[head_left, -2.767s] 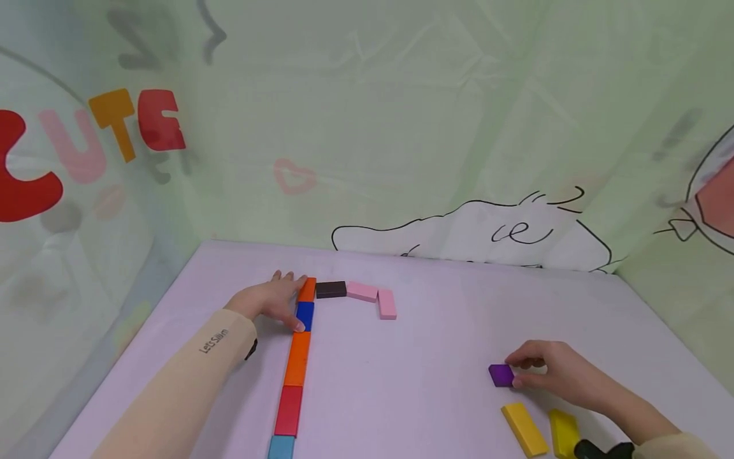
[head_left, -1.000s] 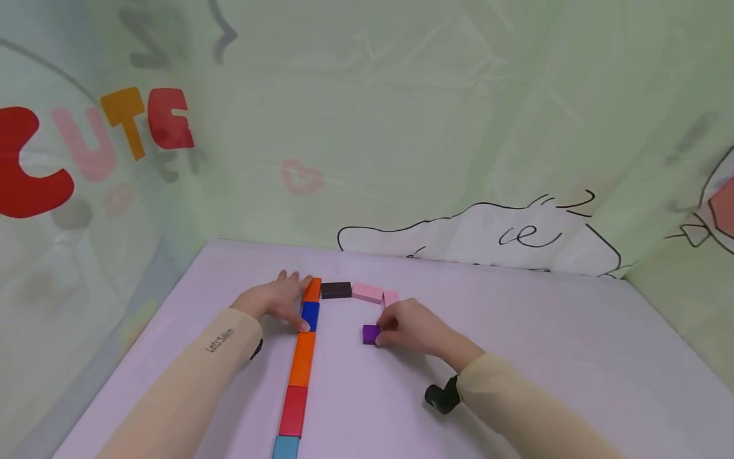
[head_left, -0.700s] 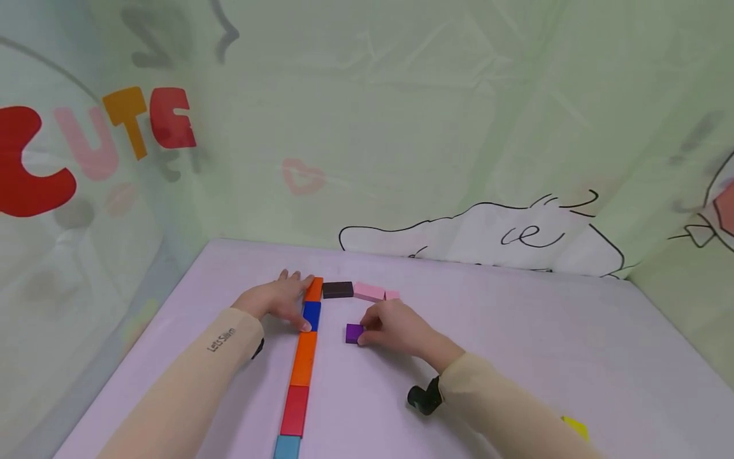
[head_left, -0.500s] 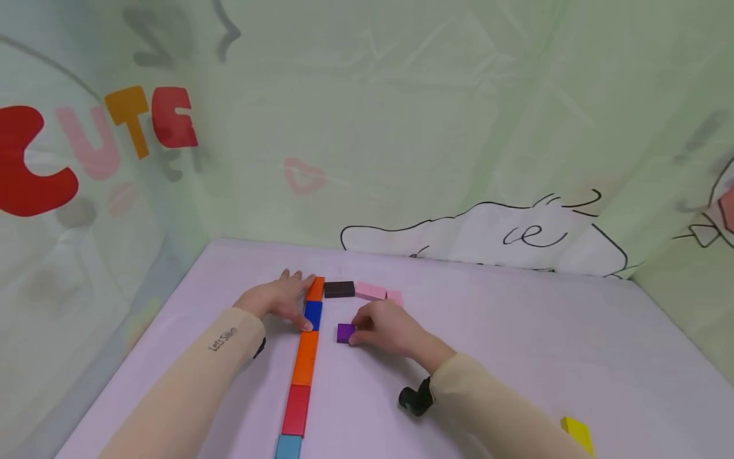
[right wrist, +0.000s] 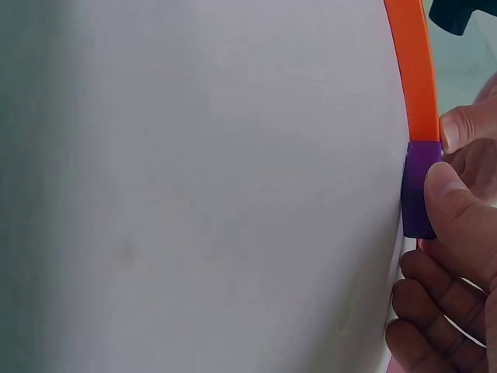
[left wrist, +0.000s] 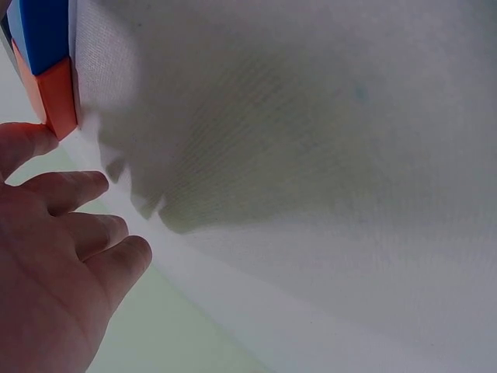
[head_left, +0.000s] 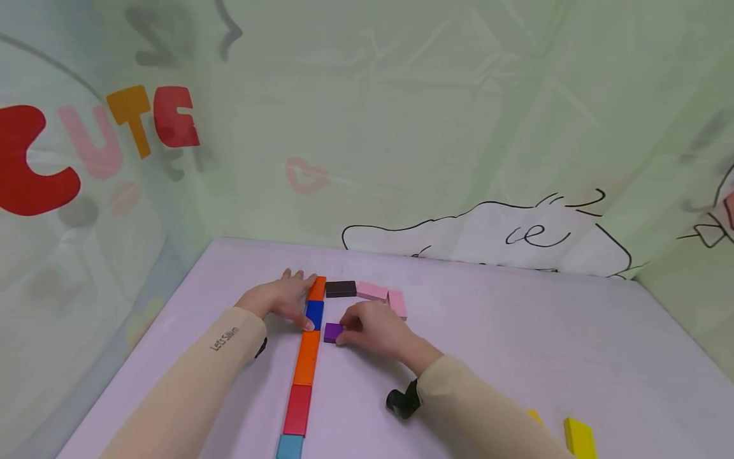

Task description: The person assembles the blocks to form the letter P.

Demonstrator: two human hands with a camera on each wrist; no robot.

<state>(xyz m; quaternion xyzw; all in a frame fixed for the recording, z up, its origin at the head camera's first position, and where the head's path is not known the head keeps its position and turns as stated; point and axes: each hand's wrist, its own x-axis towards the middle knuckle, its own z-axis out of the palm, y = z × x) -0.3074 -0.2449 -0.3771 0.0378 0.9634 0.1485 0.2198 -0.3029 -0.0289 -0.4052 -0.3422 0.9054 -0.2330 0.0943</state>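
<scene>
In the head view a column of flat blocks runs down the table. From the far end come an orange block [head_left: 317,289], a blue block [head_left: 315,315], a second orange block [head_left: 307,357], a red block [head_left: 298,410] and a light blue block [head_left: 290,447]. My left hand [head_left: 277,300] rests along the column's left side, index fingertip at the far orange block and thumb at the blue one; its other fingers spread loosely. My right hand [head_left: 375,330] pinches a purple block [head_left: 331,333] between thumb and fingers, just right of the blue block.
A black block [head_left: 341,289] extends right from the column's far end, followed by two pink blocks [head_left: 371,291], the second angled towards me. Yellow blocks [head_left: 580,438] lie at the front right, one mostly behind my right sleeve. Printed cloth [head_left: 436,127] walls the table.
My right hand has carried the purple block leftwards from beside the yellow blocks to near the column. My left hand has kept its place on the blocks; the head view has shifted slightly.
</scene>
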